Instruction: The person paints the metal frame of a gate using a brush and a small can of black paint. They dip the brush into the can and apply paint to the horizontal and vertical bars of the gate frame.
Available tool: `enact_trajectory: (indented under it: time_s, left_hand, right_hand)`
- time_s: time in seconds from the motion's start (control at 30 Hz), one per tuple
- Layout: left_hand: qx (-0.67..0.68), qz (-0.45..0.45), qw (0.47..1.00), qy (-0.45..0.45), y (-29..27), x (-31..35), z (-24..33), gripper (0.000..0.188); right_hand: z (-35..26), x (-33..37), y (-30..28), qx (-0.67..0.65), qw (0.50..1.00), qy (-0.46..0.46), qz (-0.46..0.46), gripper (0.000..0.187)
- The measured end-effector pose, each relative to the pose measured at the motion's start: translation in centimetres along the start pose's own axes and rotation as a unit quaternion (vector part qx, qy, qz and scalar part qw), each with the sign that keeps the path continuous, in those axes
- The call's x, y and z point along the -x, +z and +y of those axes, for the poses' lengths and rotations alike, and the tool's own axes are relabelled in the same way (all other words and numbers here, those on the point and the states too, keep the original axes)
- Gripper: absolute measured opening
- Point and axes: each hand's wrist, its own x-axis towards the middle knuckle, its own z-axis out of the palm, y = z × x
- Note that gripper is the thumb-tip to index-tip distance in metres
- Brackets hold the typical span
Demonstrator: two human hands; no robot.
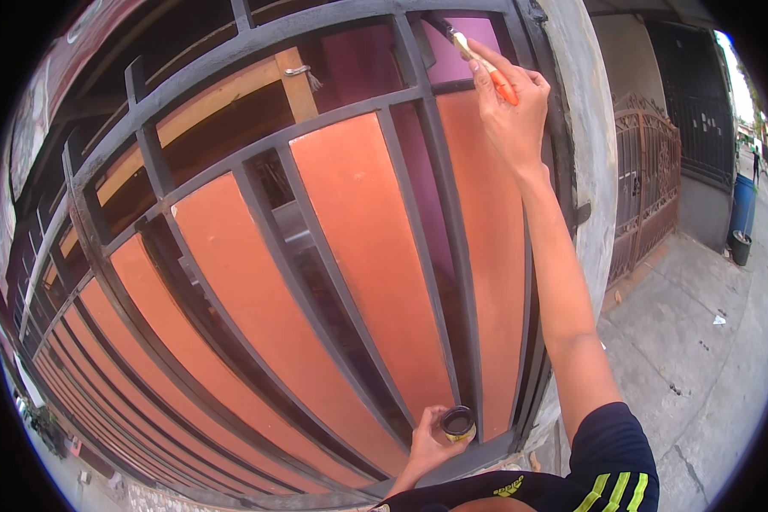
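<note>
Head view: Right hand [517, 111] at one o'clock pinches an orange-handled paintbrush [462, 43], its tip near the upper bars of a gray metal gate [328, 19].
Toward five o'clock, the left hand [427, 440] curls around an open can [458, 422] with dark contents, near the gate's lower edge; orange panels [358, 230] stand between bars, a blue barrel [741, 203] near three o'clock.

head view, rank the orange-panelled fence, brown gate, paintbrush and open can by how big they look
1. Orange-panelled fence
2. Brown gate
3. Paintbrush and open can, unranked: the brush is longer but thin, partly covered by the right hand.
</note>
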Motion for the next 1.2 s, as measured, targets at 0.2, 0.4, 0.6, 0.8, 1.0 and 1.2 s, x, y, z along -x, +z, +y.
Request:
enact_trajectory:
  time_s: [0.2,0.4,0.6,0.8,1.0,1.2]
  left_hand:
    - [0.009,-0.001,1.000,0.004,0.3,-0.1,0.2,0.066]
    - [0.009,0.006,1.000,0.008,0.8,-0.1,-0.7,0.066]
    - [-0.016,0.029,0.999,-0.034,1.3,0.4,0.4,0.071]
    - [0.009,0.093,0.995,-0.018,1.4,0.1,1.2,0.068]
    - [-0.001,0.114,0.993,-0.028,1.1,1.3,3.6,0.089]
    - [-0.049,0.128,0.987,-0.081,0.7,3.9,3.8,0.089]
  right_hand:
    - [1.9,-0.6,-2.1,0.098,0.992,0.062,0.055,0.021]
    - [0.4,-0.8,-4.4,-0.109,0.984,0.119,0.081,0.023]
    - [-3.4,4.5,-12.0,-0.207,0.973,0.096,-0.037,0.033]
    - [-9.7,17.5,-18.1,-0.254,0.876,0.250,-0.326,0.031]
    - [-14.0,25.5,-22.9,-0.299,0.741,0.550,-0.243,0.036]
    - [-15.4,27.7,-25.8,-0.258,0.615,0.700,-0.255,0.038]
